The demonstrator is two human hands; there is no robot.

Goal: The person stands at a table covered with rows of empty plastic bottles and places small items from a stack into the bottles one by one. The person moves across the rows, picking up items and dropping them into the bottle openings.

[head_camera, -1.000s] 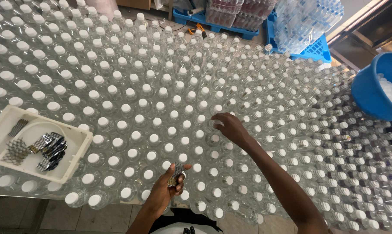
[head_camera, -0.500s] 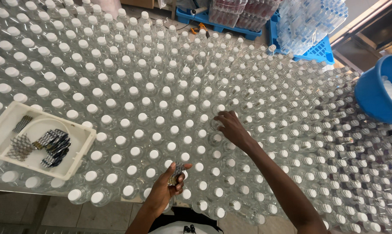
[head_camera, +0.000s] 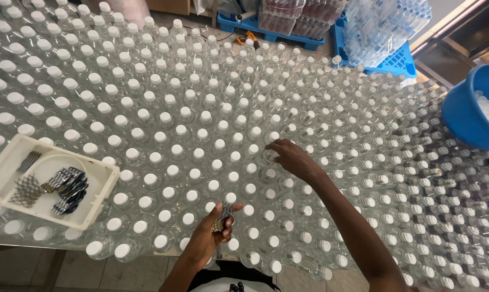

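Clear bottles [head_camera: 163, 135] everywhere; L hand [head_camera: 212, 235] fingers grip strips [head_camera: 223, 217], R hand [head_camera: 293, 158] on bottle.

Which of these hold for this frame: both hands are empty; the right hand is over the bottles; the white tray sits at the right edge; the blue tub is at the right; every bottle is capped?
1. Both hands are empty. False: the left hand holds a small bunch of dark and silvery pieces; what the right hand holds cannot be told.
2. The right hand is over the clear bottles. True.
3. The white tray sits at the right edge. False: it rests on the bottles at the left.
4. The blue tub is at the right. True.
5. Every bottle is capped. False: many on the right side show no white cap.
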